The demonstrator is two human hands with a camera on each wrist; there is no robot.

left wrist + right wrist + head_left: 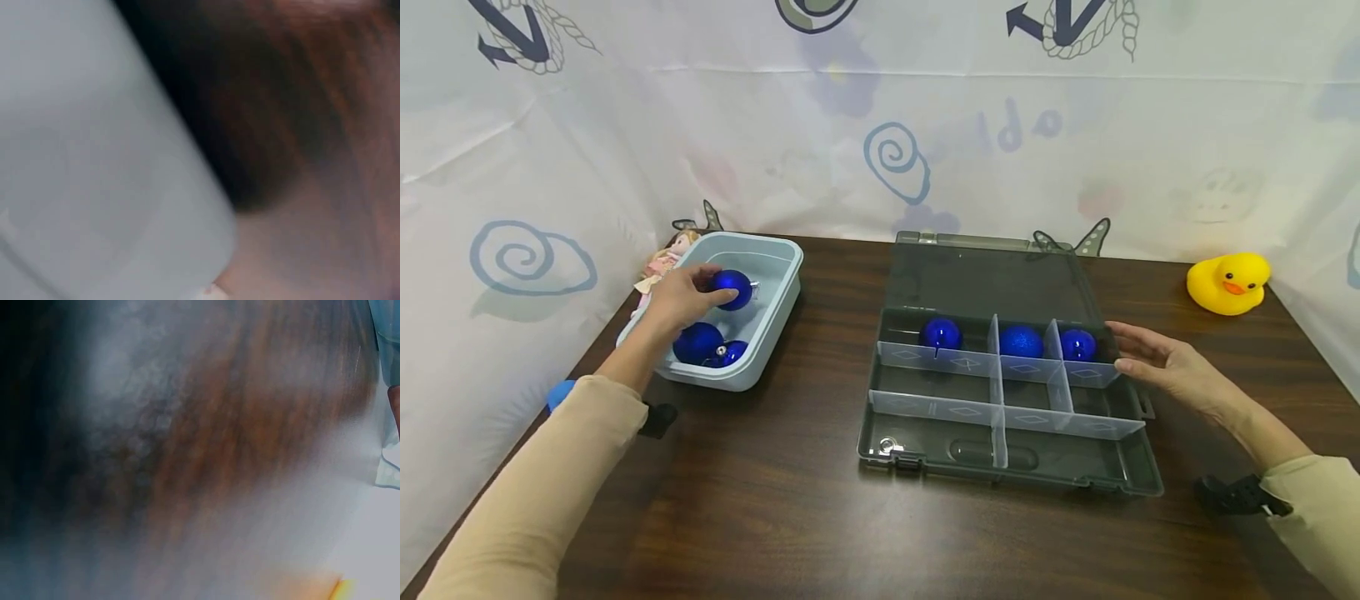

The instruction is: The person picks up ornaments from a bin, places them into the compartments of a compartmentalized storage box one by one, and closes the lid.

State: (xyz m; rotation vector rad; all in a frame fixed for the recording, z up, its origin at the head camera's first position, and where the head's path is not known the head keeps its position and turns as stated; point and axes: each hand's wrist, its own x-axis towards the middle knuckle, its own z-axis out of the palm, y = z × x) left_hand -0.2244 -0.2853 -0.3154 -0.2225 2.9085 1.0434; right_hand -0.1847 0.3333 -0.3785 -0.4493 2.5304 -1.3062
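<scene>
My left hand (679, 298) pinches a shiny blue Christmas ball (733, 288) between thumb and fingers, over the light blue bin (786, 312). Other blue balls (697, 343) lie in the near end of that bin. The bin's pale wall (112, 156) fills much of the left wrist view. At the right edge of a grey see-through divider box (940, 479), my right hand (1176, 371) rests with fingers loosely extended. Its back row holds a blue ball (942, 334) at left, a glittery one (1021, 342) in the middle and another ball (1078, 344) at right.
The box's lid (988, 279) lies opened back toward the curtain (737, 125). A yellow rubber duck (1228, 284) stands at the back right of the brown table (760, 500). Behind the bin's left side is a doll (664, 260). A small round silvery piece (887, 445) sits in the box's front-left corner.
</scene>
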